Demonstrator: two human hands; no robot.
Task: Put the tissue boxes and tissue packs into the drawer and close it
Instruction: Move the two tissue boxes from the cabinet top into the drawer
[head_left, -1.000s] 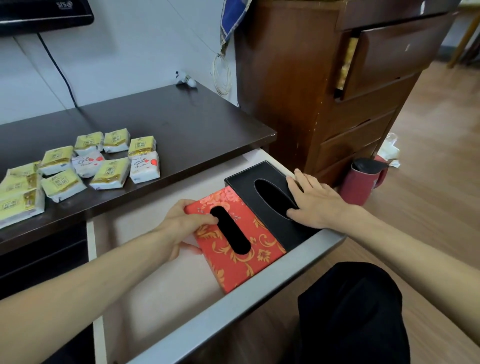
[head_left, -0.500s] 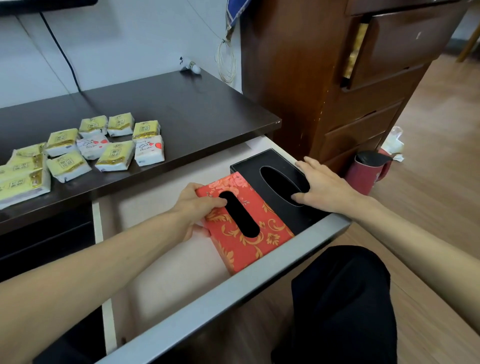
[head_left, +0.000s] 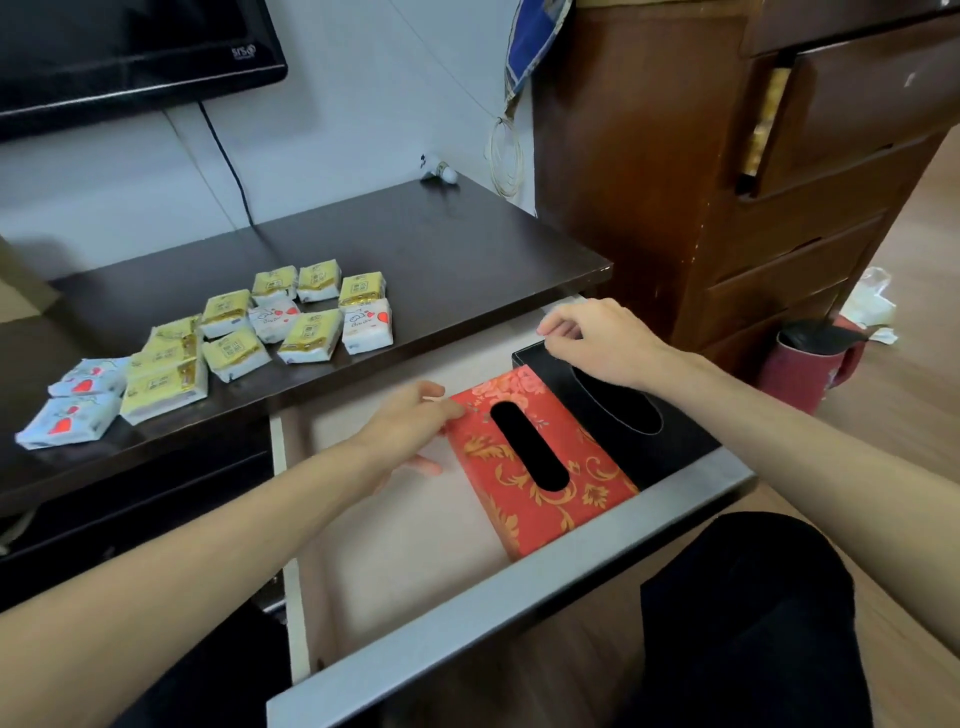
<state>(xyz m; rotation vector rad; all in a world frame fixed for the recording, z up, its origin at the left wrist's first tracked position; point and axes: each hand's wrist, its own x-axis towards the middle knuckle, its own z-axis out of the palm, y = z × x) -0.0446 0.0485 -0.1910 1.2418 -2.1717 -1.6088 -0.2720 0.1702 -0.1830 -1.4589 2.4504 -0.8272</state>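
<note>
1. Dark desk (head_left: 415, 249) above an open drawer (head_left: 519, 571): red tissue box (head_left: 540, 457) and black tissue box (head_left: 639, 415) lie side by side inside.
2. Left hand (head_left: 410, 421) touches the red box, grip loose; right hand (head_left: 597, 338) hovers, fingers half-curled, empty.
3. Boxes look stowed; tissue packs (head_left: 234, 338) on the desk likely come next.

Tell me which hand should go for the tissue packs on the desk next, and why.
Left. The left hand sits at the red box's left edge, nearest the tissue packs on the desk. The right hand is over the black box, farther away, and would probably have to cross over.
</note>
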